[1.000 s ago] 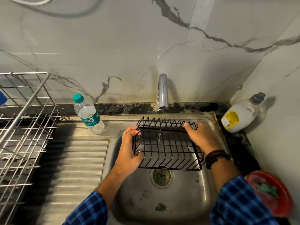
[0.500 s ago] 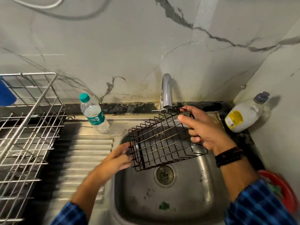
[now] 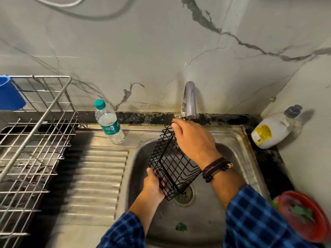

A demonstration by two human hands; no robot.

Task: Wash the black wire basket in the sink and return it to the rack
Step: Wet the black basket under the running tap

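Head view: black wire basket (image 3: 172,163) tilted on end, frame centre, over sink (image 3: 238,158), below tap (image 3: 189,99). Right hand (image 3: 195,140) gripping top edge, left hand (image 3: 154,187) gripping bottom corner. Rotate under tap, rinse every face; keep both grips firm on wire.
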